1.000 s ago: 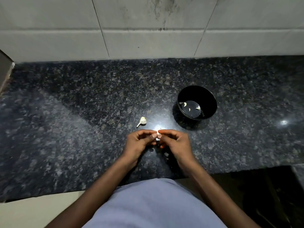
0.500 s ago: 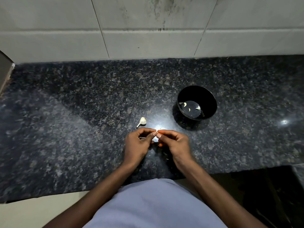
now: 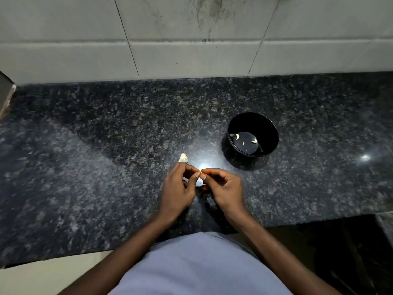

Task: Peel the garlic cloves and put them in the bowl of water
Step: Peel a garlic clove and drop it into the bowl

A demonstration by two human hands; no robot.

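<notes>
Both hands' fingers (image 3: 197, 177) pinch something small beside the unmarked black bowl (image 3: 253, 134).

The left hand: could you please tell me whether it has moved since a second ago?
Yes, slightly. The left hand has crept away from the person, toward the loose garlic piece on the counter; its fingertips now nearly reach it.
</notes>
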